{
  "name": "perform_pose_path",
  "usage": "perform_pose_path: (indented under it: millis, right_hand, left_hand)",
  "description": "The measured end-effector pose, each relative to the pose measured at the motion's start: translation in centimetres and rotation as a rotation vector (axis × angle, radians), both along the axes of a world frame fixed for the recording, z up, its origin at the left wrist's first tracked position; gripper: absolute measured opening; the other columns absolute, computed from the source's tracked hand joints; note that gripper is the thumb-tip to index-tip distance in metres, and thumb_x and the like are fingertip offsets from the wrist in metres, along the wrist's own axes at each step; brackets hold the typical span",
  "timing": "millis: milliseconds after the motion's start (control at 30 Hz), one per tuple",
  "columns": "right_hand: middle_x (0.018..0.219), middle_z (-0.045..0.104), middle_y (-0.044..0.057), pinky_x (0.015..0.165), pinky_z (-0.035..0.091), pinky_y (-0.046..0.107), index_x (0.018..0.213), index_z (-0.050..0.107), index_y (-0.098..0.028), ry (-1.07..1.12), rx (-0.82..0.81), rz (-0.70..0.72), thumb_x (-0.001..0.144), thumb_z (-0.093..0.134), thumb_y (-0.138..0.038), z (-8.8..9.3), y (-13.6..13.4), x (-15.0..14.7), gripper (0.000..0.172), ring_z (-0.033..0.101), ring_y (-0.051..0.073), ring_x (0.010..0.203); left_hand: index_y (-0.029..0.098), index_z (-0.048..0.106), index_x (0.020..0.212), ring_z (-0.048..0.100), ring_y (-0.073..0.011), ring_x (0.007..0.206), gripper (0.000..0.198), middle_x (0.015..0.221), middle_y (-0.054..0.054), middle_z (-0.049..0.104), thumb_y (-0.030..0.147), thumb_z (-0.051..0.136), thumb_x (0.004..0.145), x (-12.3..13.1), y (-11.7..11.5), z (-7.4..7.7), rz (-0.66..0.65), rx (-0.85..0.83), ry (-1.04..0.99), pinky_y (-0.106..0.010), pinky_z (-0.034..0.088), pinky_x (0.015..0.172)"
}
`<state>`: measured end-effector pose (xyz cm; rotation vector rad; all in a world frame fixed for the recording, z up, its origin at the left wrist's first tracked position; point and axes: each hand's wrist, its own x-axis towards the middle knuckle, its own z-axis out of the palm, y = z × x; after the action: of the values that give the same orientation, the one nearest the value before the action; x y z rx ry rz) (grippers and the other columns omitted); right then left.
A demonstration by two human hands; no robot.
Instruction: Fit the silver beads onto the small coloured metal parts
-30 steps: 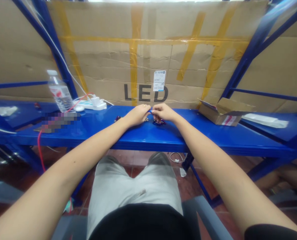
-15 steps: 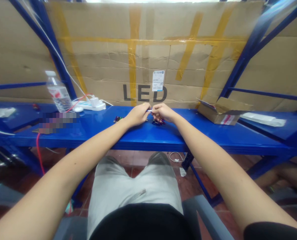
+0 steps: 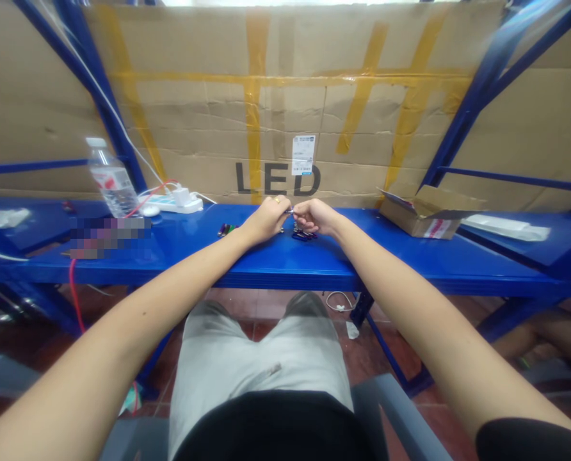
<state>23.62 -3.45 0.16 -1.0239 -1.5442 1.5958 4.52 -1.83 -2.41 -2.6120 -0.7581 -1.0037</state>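
Observation:
My left hand (image 3: 269, 218) and my right hand (image 3: 315, 216) meet just above the blue table (image 3: 266, 259). Between their fingertips is a small, thin, shiny piece (image 3: 290, 212), too small to name; both hands are closed on it. Under my right hand lies a cluster of small dark purple pieces (image 3: 305, 235) with metallic ends. More small coloured pieces (image 3: 228, 229), dark and green, lie left of my left hand, partly hidden by the wrist. A tiny metallic bit (image 3: 281, 230) shows beneath the left fingers.
At the left stand a water bottle (image 3: 112, 182) and a white power strip (image 3: 177, 201) with cables. An open cardboard box (image 3: 420, 214) sits at the right beside a white packet (image 3: 506, 228). A large cardboard sheet (image 3: 194, 128) closes off the back. Another person's leg (image 3: 549, 336) shows at lower right.
The fingers of my right hand have shifted and turned slightly around the small piece. My left fingers have moved a little too. The pieces on the table stay in place.

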Motion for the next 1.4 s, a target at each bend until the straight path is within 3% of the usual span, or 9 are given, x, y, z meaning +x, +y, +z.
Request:
perform_pose_path:
  millis: [167,300,433,567,700,833,1067,1267,1400]
  right_hand:
    - [0.046,0.039,-0.003,0.027,0.016,0.015,0.069,0.044,-0.019,0.045,-0.175,0.043,0.082,0.048,-0.014,0.5,0.0,0.2,0.015,0.019,0.007,0.034]
    - [0.047,0.04,-0.003,0.028,0.017,0.014,0.071,0.045,-0.018,0.073,-0.165,0.015,0.082,0.047,-0.012,0.5,-0.1,-0.1,0.014,0.022,0.007,0.035]
    - [0.046,0.041,-0.003,0.03,0.017,0.015,0.07,0.046,-0.018,0.059,-0.14,0.006,0.082,0.048,-0.012,0.4,-0.1,-0.2,0.013,0.024,0.007,0.036]
    - [0.046,0.043,-0.002,0.031,0.019,0.017,0.069,0.046,-0.018,0.04,-0.063,0.014,0.08,0.049,-0.014,0.1,0.0,-0.1,0.011,0.026,0.008,0.037]
    - [0.048,0.045,-0.003,0.032,0.021,0.017,0.069,0.046,-0.019,0.01,0.054,-0.005,0.076,0.053,-0.012,-0.2,0.1,-0.2,0.012,0.031,0.008,0.037]
    - [0.047,0.048,-0.003,0.032,0.024,0.018,0.068,0.05,-0.018,-0.065,0.247,-0.115,0.076,0.056,-0.01,-0.6,0.2,-0.4,0.013,0.036,0.008,0.035]
    - [0.047,0.055,-0.003,0.033,0.033,0.018,0.063,0.054,-0.018,-0.298,0.576,-0.185,0.083,0.065,-0.016,-1.2,0.5,-0.7,0.023,0.045,0.008,0.035]
    - [0.049,0.056,-0.003,0.038,0.038,0.018,0.062,0.053,-0.018,-0.397,0.69,-0.16,0.086,0.061,-0.013,-1.4,0.6,-0.6,0.026,0.049,0.008,0.038]
    - [0.048,0.057,-0.004,0.036,0.036,0.018,0.064,0.054,-0.018,-0.366,0.664,-0.142,0.086,0.065,-0.016,-1.3,0.6,-0.5,0.024,0.047,0.008,0.036]
  left_hand:
    - [0.017,0.058,0.1,0.057,-0.0287,0.105,0.017,0.103,-0.014,0.065,0.023,0.042,0.099,0.2,-0.8,0.0,0.028,0.067,0.026,-0.046,0.04,0.098]
    - [0.017,0.059,0.1,0.059,-0.0276,0.102,0.021,0.101,-0.014,0.067,0.02,0.038,0.1,0.3,-0.8,0.1,0.058,0.049,0.002,-0.045,0.042,0.096]
    - [0.018,0.059,0.097,0.06,-0.0249,0.1,0.015,0.101,-0.011,0.067,0.018,0.044,0.097,0.2,-0.5,0.2,-0.014,-0.004,-0.07,-0.04,0.046,0.092]
    - [0.019,0.059,0.1,0.061,-0.0208,0.099,0.013,0.102,-0.008,0.067,0.014,0.05,0.094,0.0,-0.5,0.3,-0.082,-0.087,-0.136,-0.036,0.049,0.092]
    - [0.015,0.059,0.116,0.058,-0.0242,0.113,0.025,0.122,-0.015,0.058,0.019,0.058,0.091,0.1,-0.4,0.1,-0.035,-0.055,-0.218,-0.04,0.048,0.102]
    - [0.012,0.065,0.102,0.058,-0.0261,0.117,0.019,0.136,-0.02,0.049,0.019,0.048,0.096,0.2,0.2,-0.3,0.013,-0.059,-0.197,-0.045,0.041,0.113]
    - [0.021,0.068,0.095,0.065,-0.0248,0.086,0.011,0.087,-0.007,0.07,0.025,0.057,0.091,-0.5,0.0,-0.1,0.129,-0.175,-0.11,-0.039,0.049,0.085]
    - [0.018,0.061,0.082,0.061,-0.0175,0.079,0.004,0.081,-0.001,0.068,0.02,0.064,0.083,-0.8,0.1,0.0,-0.05,-0.268,-0.214,-0.029,0.046,0.076]
    - [0.018,0.059,0.081,0.059,-0.0173,0.076,0.006,0.079,-0.002,0.067,0.022,0.061,0.085,-0.6,0.0,-0.1,-0.063,-0.225,-0.227,-0.029,0.045,0.073]
